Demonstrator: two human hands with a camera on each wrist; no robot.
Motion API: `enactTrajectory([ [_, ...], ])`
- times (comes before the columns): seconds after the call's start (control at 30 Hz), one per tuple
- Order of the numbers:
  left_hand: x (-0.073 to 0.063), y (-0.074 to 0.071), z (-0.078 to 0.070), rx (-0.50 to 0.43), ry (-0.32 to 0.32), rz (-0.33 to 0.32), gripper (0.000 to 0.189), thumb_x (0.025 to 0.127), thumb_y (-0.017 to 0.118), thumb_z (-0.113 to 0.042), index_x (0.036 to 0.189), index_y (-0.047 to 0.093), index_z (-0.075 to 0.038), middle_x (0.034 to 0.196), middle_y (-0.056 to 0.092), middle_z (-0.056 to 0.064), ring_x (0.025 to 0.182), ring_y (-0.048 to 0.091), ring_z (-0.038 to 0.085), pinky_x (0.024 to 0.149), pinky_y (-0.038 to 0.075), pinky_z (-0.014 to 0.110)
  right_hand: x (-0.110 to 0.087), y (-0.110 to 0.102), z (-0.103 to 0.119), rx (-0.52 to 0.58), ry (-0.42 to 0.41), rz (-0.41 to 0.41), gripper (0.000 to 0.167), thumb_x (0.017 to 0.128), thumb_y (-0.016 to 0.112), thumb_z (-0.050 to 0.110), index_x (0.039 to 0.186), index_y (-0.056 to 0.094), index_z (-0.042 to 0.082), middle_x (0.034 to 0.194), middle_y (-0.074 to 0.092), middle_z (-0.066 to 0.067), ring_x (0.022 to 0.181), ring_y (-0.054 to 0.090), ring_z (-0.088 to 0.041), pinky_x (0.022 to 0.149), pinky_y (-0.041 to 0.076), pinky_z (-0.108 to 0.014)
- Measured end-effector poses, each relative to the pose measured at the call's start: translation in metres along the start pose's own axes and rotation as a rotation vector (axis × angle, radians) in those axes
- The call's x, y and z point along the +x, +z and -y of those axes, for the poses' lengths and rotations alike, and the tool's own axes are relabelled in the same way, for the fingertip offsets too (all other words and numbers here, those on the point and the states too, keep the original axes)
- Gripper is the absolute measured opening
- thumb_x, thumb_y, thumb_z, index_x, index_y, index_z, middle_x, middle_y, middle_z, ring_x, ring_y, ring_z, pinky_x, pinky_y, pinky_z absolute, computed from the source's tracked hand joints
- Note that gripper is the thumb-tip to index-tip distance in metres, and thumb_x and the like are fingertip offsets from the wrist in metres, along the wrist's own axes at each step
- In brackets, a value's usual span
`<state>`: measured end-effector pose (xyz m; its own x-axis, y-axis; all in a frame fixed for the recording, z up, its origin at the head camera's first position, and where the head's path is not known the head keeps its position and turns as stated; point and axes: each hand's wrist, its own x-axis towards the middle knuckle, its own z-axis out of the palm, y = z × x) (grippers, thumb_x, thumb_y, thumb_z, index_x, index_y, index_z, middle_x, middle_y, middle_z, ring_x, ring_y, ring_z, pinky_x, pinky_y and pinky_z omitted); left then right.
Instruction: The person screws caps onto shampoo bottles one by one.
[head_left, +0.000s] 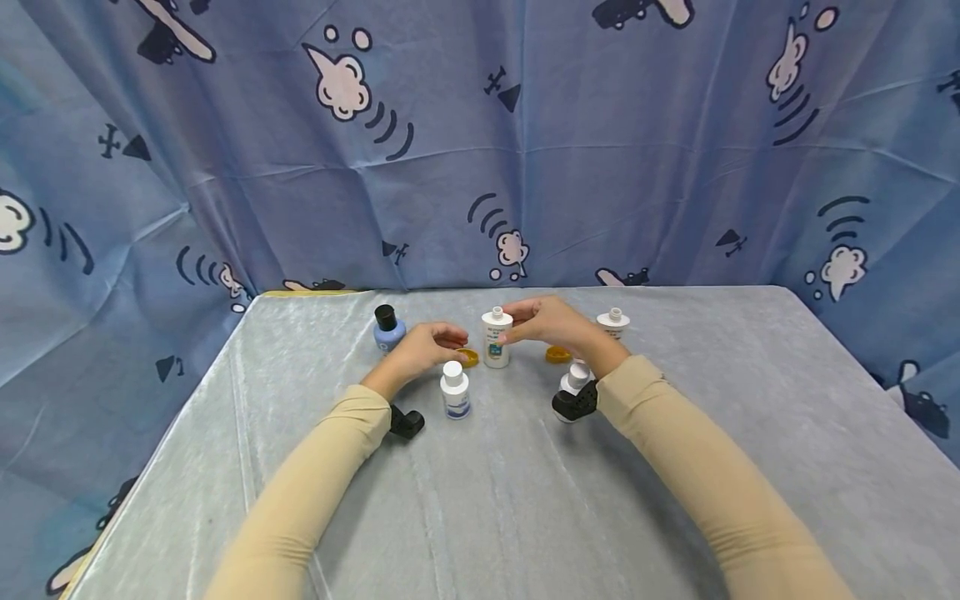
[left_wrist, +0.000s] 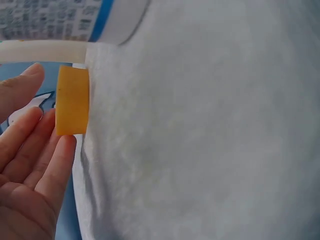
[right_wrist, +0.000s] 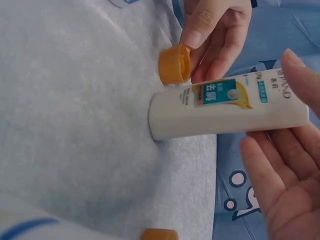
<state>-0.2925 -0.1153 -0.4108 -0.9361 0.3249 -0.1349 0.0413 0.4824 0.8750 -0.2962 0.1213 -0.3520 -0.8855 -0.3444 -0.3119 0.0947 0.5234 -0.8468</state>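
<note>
We see the R hand [head_left: 551, 323] w/ thumb on one side and fingers on the other of a white bottle [head_left: 493, 343], a gap about as wide as the bottle's body; the hold is near the neck end. The bottle stands upright on the grey tabletop [head_left: 480, 500], mid-table, nozzle bare. Its walls are opaque, so we can't tell what's inside or how full.

The L hand [head_left: 422, 345] is loosely parted, thumb well apart from the fingers, w/ fingertips at the edge of an orange cap [left_wrist: 73, 102]; we can't tell if the thumb makes contact. That cap sits on the tabletop just L of the bottle, hollow side up, nothing seen in it.

Other containers: short white bottle [head_left: 455, 400] nearer us, white cap on; blue bottle [head_left: 388, 337] w/ black cap, partly behind the L hand; uncapped rear bottle [head_left: 613, 320] and a capped bottle [head_left: 576, 380], both partly hidden by the R arm & its gear. 2nd orange cap [head_left: 557, 355] lies b/w the R hand and that capped one. Contents of all: can't tell.
</note>
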Motion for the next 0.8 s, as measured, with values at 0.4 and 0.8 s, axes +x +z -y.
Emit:
enactTrajectory([
  [0.4, 0.0, 0.004, 0.003, 0.064, -0.035, 0.005, 0.034, 0.088, 0.071, -0.002, 0.122, 0.067, 0.0, 0.127, 0.068, 0.016, 0.118, 0.063, 0.029, 0.101, 0.051, 0.036, 0.006, 0.006, 0.003, -0.076, 0.078, -0.058, 0.057, 0.085, 0.08, 0.023, 0.137, 0.061, 0.014, 0.139, 0.061, -0.01, 0.134, 0.052, -0.03, 0.113, 0.042, -0.047],
  [0.8, -0.008, -0.008, -0.003, -0.006, -0.036, -0.065, 0.039, 0.084, 0.077, -0.012, 0.122, 0.069, -0.003, 0.123, 0.07, 0.015, 0.111, 0.067, 0.025, 0.091, 0.053, 0.029, -0.005, 0.001, 0.011, 0.1, 0.012, -0.082, 0.054, 0.088, 0.076, 0.017, 0.137, 0.059, 0.006, 0.142, 0.058, -0.013, 0.133, 0.053, -0.028, 0.112, 0.045, -0.04],
])
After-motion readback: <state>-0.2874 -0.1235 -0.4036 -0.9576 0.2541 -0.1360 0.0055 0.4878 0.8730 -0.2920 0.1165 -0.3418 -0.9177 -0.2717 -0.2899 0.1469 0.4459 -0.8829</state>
